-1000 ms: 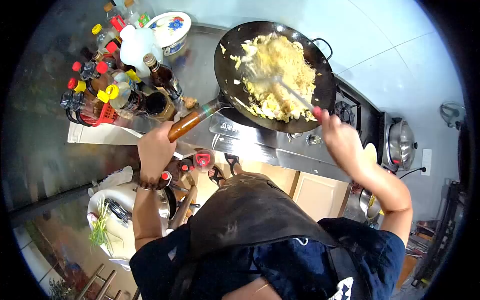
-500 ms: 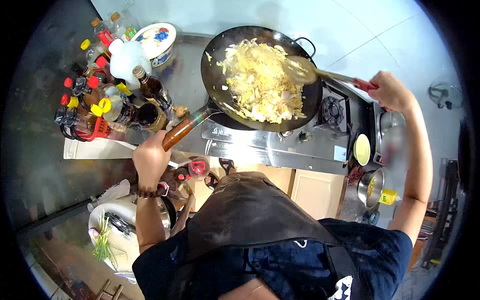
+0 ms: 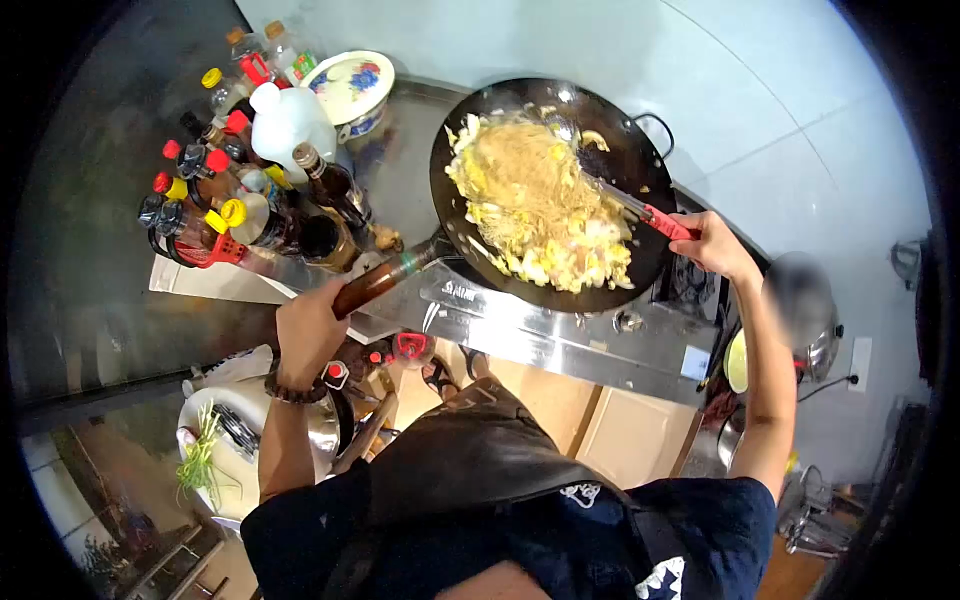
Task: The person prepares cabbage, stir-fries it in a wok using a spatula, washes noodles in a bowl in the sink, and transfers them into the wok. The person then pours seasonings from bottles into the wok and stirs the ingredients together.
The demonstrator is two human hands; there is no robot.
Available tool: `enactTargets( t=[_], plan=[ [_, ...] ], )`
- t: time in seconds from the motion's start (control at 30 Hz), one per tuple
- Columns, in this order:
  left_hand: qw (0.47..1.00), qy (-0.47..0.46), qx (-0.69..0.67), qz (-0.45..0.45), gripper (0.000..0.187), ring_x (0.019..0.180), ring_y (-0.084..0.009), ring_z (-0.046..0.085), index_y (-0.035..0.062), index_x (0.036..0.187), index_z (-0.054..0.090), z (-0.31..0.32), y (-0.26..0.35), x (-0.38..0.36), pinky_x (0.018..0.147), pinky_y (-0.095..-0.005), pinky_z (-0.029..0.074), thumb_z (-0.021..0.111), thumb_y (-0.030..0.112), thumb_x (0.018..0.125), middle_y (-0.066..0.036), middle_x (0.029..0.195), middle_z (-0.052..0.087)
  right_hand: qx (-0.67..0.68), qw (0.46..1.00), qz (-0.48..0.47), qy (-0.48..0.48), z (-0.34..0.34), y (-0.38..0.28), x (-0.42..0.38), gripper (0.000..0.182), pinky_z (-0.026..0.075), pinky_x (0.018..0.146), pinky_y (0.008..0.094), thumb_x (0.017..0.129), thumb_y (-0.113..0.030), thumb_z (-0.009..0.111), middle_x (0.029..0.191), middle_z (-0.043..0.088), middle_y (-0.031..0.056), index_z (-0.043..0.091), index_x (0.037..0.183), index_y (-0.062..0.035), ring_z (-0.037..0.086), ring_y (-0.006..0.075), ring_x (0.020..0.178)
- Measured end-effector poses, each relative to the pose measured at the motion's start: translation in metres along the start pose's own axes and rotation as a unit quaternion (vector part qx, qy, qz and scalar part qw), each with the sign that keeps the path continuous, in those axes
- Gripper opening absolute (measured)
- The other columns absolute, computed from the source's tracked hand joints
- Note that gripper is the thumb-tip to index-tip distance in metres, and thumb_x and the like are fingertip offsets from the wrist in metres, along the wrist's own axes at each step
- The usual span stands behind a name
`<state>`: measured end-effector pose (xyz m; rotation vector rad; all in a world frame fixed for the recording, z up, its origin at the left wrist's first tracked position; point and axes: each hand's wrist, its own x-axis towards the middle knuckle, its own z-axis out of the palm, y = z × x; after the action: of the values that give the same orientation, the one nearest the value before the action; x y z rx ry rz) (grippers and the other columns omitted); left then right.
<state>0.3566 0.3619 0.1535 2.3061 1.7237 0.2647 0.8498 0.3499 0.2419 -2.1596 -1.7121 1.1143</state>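
Note:
A black wok (image 3: pixel 650 150) sits over the stove and holds thin tan noodles (image 3: pixel 525 165) mixed with pale chopped vegetables and yellow pieces (image 3: pixel 565 265). My left hand (image 3: pixel 312 325) is closed around the wok's wooden handle (image 3: pixel 375 283), left of the pan. At the wok's right side, my right hand (image 3: pixel 715 245) grips the red handle of a spatula (image 3: pixel 668 222). Its metal shaft reaches down into the wok, and its head lies at the far side of the noodles, partly hidden by food.
Several sauce bottles (image 3: pixel 265 222), a white jug (image 3: pixel 290 125) and a lidded floral pot (image 3: pixel 350 90) crowd the counter at left. A yellow-green bowl (image 3: pixel 737 362) is partly behind my right arm. Spring onions (image 3: pixel 203 455) lie at lower left. A tiled wall (image 3: pixel 740 90) rises behind the wok.
My right hand has moved left and down toward the wok, bringing the spatula deeper into the food. The noodles now lie bunched on top. The whole view has shifted and tilted slightly.

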Motion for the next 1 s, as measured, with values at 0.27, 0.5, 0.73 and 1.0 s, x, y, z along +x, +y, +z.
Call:
enactTargets(
  t=[0.27,0.5,0.73,1.0],
  plan=[
    [0.998,0.048,0.007,0.039,0.023,0.068,-0.0309,0.06,0.0138,0.092,0.061,0.009,-0.008,-0.003,0.059,-0.0404,0.047,0.064,0.014,0.069,-0.012,0.071,0.061,-0.516,0.817,-0.204,0.157,0.051,-0.049,-0.166,0.055,0.045,0.049,0.0334,0.067,-0.002,0.055,0.071,0.048,0.0088,0.047,0.121,0.0055,0.052,0.0215,0.059],
    [0.994,0.086,-0.006,0.062,0.018,0.065,-0.0315,0.06,0.0147,0.088,0.06,0.009,-0.007,-0.005,0.059,-0.0418,0.047,0.063,0.016,0.07,-0.011,0.068,0.061,-0.543,0.821,-0.146,0.096,0.1,-0.058,-0.191,0.053,0.048,0.048,0.0331,0.071,0.003,0.05,0.075,0.049,0.0155,0.039,0.121,0.0139,0.055,0.0243,0.059],
    [0.997,0.042,0.028,0.051,0.017,0.067,-0.0325,0.061,0.0157,0.09,0.058,0.006,-0.007,-0.003,0.059,-0.0424,0.047,0.059,0.015,0.074,-0.011,0.069,0.062,-0.506,0.832,-0.132,0.186,0.101,-0.046,-0.105,0.017,0.049,0.046,0.0353,0.082,0.0,0.045,0.07,0.055,0.0157,0.047,0.097,0.0068,0.061,0.0303,0.057],
    [0.999,0.03,0.016,0.015,0.022,0.066,-0.032,0.061,0.0145,0.091,0.059,0.011,-0.004,-0.006,0.059,-0.0422,0.047,0.062,0.012,0.069,-0.012,0.069,0.062,-0.551,0.794,-0.176,0.187,0.123,-0.067,-0.12,0.038,0.049,0.043,0.0311,0.077,-0.001,0.048,0.074,0.055,0.0138,0.045,0.114,0.0047,0.058,0.0216,0.052]
  ],
)
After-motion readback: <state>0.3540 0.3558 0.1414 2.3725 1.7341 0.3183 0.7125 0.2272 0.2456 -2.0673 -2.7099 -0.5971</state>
